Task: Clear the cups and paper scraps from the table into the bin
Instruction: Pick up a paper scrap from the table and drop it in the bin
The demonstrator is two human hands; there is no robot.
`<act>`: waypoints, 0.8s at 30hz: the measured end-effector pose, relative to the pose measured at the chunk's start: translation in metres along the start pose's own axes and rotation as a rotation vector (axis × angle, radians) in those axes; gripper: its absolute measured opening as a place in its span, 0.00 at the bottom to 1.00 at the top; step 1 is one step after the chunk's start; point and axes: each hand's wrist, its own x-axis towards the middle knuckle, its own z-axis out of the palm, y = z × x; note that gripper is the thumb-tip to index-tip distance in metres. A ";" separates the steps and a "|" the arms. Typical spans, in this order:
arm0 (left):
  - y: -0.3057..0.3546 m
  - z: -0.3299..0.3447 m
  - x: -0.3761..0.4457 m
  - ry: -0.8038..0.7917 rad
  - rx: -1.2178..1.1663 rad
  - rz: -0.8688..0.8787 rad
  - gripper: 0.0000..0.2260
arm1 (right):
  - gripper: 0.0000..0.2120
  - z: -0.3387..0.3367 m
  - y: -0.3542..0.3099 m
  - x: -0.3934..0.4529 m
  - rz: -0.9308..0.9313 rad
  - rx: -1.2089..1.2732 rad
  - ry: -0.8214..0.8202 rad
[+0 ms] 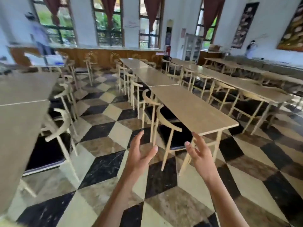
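Note:
My left hand (pixel 141 153) and my right hand (pixel 197 151) are both raised in front of me over the checkered floor, palms facing each other, fingers spread, holding nothing. Just beyond them stands the near end of a long wooden table (pixel 193 110), whose top shows no cups or paper. A small pale thing lies on the far table (pixel 131 58) of the same row, too blurred to name. No bin is in view.
Another wooden table (pixel 19 115) runs along my left, more tables (pixel 255 89) to the right. Pale chairs (pixel 165 122) with dark seats line the aisles. A person (pixel 39 36) stands at the far left, another (pixel 251 48) at the far right.

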 end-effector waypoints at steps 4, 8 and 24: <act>-0.020 -0.151 -0.018 0.244 0.015 -0.072 0.41 | 0.33 0.143 -0.052 0.010 -0.056 0.083 -0.235; -0.041 -0.300 -0.047 0.457 0.105 -0.107 0.37 | 0.29 0.290 -0.109 0.002 -0.067 0.142 -0.390; -0.071 -0.640 -0.168 1.034 0.252 -0.243 0.35 | 0.29 0.683 -0.261 -0.082 -0.180 0.308 -0.950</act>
